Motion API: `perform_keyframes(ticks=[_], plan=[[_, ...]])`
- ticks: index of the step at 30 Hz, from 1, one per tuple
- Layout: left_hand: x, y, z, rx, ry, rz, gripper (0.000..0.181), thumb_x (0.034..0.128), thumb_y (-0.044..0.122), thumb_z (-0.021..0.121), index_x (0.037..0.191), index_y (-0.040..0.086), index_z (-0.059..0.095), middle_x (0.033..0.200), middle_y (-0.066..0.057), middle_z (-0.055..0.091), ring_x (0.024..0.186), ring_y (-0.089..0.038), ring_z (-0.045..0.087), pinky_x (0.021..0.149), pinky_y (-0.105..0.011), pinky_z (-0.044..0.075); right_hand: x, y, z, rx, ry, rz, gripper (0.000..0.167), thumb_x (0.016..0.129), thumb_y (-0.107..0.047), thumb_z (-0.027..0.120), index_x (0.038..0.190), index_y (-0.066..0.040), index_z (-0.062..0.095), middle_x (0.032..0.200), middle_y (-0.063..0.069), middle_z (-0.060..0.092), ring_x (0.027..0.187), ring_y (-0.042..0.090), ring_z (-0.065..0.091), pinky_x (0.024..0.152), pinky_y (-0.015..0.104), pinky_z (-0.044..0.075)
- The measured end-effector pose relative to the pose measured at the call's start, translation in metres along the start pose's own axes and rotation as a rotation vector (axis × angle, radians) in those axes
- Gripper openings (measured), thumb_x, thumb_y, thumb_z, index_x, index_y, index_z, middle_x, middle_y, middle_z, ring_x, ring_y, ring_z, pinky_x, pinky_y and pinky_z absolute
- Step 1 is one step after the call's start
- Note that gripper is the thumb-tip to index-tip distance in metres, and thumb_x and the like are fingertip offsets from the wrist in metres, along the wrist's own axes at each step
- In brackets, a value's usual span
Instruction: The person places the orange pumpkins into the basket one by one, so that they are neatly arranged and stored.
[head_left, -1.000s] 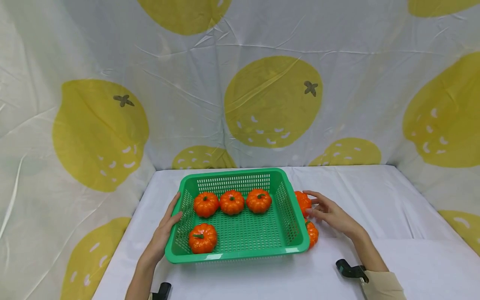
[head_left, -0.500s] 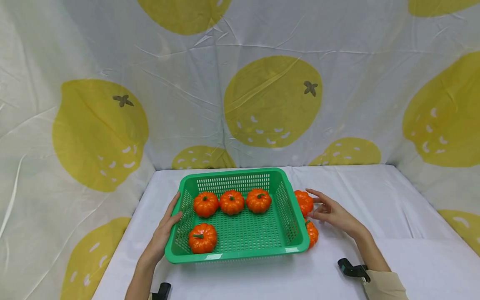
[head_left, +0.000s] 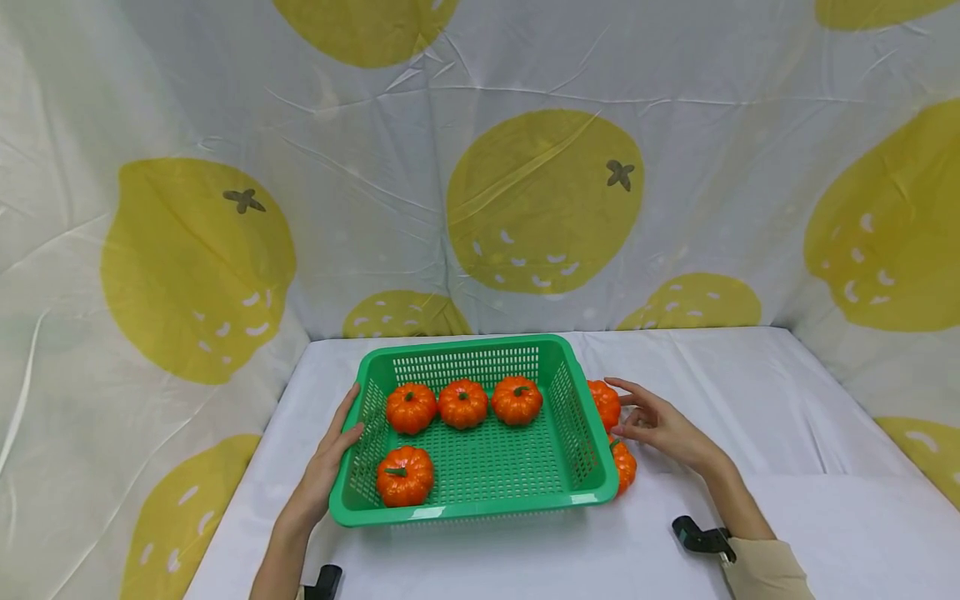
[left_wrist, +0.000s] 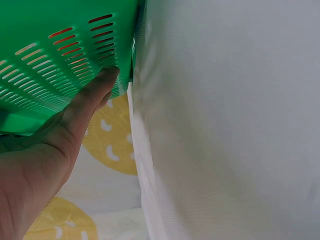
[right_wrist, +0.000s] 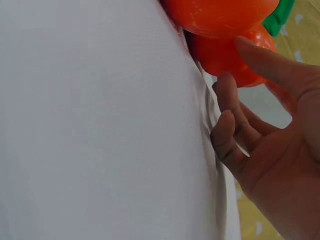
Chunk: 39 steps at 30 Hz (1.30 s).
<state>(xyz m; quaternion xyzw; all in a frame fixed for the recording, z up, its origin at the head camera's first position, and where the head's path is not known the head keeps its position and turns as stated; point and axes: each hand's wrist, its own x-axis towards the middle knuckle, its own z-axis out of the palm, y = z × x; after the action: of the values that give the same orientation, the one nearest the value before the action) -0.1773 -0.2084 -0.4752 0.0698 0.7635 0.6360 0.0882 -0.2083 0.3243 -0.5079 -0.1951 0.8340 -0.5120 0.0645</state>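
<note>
A green basket point(head_left: 487, 507) holds several orange pumpkins, three in a back row point(head_left: 462, 404) and one at front left point(head_left: 405, 477). Against its left side lies my left hand point(head_left: 320, 475), fingers on the outer wall; the left wrist view shows this hand point(left_wrist: 55, 150) with one straight finger on the slotted wall point(left_wrist: 45, 60). Right of the basket my right hand point(head_left: 671, 433) holds a pumpkin point(head_left: 604, 404) between thumb and index finger. In the right wrist view this hand point(right_wrist: 280, 145) has its thumb over that pumpkin point(right_wrist: 220, 55), other fingers bent beside it.
A second pumpkin point(head_left: 624, 468) sits in front of the held one, by the basket's right wall; it looms close in the right wrist view point(right_wrist: 220, 15). White cloth point(head_left: 787, 417) covers the table, and lemon-print curtains point(head_left: 375, 208) stand behind and at both sides.
My right hand and its pumpkin shifted slightly right, then slightly back left. The left hand, the basket and the pumpkins inside show no clear movement.
</note>
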Motion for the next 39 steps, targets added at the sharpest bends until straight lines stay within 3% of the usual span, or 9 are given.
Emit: perform_keyframes(ticks=[9, 16, 20, 27, 31, 39], plan=[[-0.001, -0.001, -0.001, 0.001, -0.001, 0.006, 0.059, 0.1125, 0.036, 0.032, 0.166, 0.043, 0.008, 0.176, 0.002, -0.004, 0.161, -0.038, -0.003, 0.122, -0.073, 0.007, 0.002, -0.002, 0.003, 0.010, -0.004, -0.004, 0.071, 0.098, -0.011, 0.070, 0.160, -0.012, 0.035, 0.094, 0.016, 0.071, 0.081, 0.024, 0.068, 0.072, 0.026, 0.051], [0.000, -0.001, -0.001, -0.003, -0.001, 0.008, 0.059, 0.1124, 0.036, 0.032, 0.166, 0.042, 0.008, 0.176, 0.001, -0.004, 0.161, -0.037, -0.003, 0.123, -0.073, 0.007, -0.001, -0.004, -0.004, -0.027, 0.045, 0.061, 0.066, 0.099, -0.017, 0.071, 0.157, -0.014, 0.040, 0.129, 0.024, 0.061, 0.084, 0.022, 0.068, 0.070, 0.027, 0.055], [0.000, 0.000, 0.000, -0.006, 0.000, 0.004, 0.059, 0.1124, 0.036, 0.032, 0.166, 0.042, 0.008, 0.176, 0.001, -0.004, 0.161, -0.037, -0.002, 0.123, -0.073, 0.007, -0.006, -0.004, -0.013, -0.060, 0.084, 0.084, 0.065, 0.099, -0.019, 0.070, 0.157, -0.015, 0.041, 0.138, 0.027, 0.056, 0.085, 0.022, 0.065, 0.069, 0.028, 0.055], [0.000, 0.000, 0.001, -0.003, -0.003, -0.002, 0.059, 0.1121, 0.036, 0.032, 0.166, 0.042, 0.008, 0.176, 0.001, -0.003, 0.160, -0.037, -0.001, 0.122, -0.073, 0.008, -0.015, -0.007, -0.028, -0.184, 0.168, 0.114, 0.064, 0.099, -0.022, 0.070, 0.156, -0.015, 0.043, 0.134, 0.026, 0.059, 0.087, 0.014, 0.062, 0.069, 0.026, 0.052], [0.000, 0.000, 0.000, -0.001, 0.000, 0.003, 0.059, 0.1122, 0.036, 0.033, 0.166, 0.041, 0.009, 0.176, 0.001, -0.003, 0.161, -0.036, -0.001, 0.122, -0.073, 0.008, -0.014, -0.007, -0.028, -0.242, 0.177, 0.125, 0.063, 0.098, -0.026, 0.072, 0.155, -0.016, 0.045, 0.133, 0.023, 0.059, 0.088, 0.010, 0.059, 0.070, 0.024, 0.052], [0.000, 0.000, 0.000, 0.002, 0.004, -0.002, 0.059, 0.1123, 0.036, 0.032, 0.166, 0.041, 0.008, 0.176, 0.001, -0.003, 0.161, -0.038, -0.001, 0.122, -0.073, 0.008, -0.011, -0.007, -0.022, -0.266, 0.170, 0.056, 0.066, 0.094, -0.020, 0.077, 0.153, -0.013, 0.047, 0.129, 0.020, 0.060, 0.089, 0.007, 0.058, 0.072, 0.021, 0.052]])
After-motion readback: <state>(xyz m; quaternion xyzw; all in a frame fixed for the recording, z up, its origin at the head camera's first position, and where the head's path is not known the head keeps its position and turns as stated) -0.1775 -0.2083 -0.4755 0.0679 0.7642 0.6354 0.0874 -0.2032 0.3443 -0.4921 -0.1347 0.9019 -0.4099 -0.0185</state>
